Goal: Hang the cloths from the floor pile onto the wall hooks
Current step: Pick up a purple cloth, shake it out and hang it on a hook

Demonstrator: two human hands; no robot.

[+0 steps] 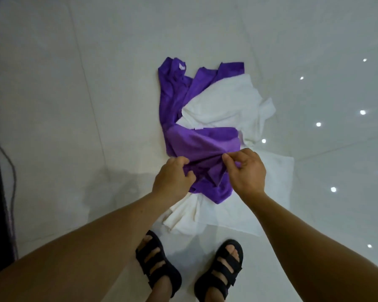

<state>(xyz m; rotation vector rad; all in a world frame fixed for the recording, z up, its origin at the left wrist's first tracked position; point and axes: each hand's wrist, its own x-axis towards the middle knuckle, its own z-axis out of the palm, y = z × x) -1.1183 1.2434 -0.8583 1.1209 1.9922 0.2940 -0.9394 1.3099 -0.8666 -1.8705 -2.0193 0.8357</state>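
**As I watch, purple cloth (196, 144) gripped two-handed**

My left hand (172, 177) and right hand (247, 171) each curl onto its near edge and pinch folds, the hands close together. It lies bunched on other cloths. Beyond my fingers lie a white cloth (227, 99) and a second purple one (172, 90). Another white sheet (271, 192) spreads under my right wrist. Behind both hands, black sandals (157, 264) stand on the pale tiled floor (74, 105).
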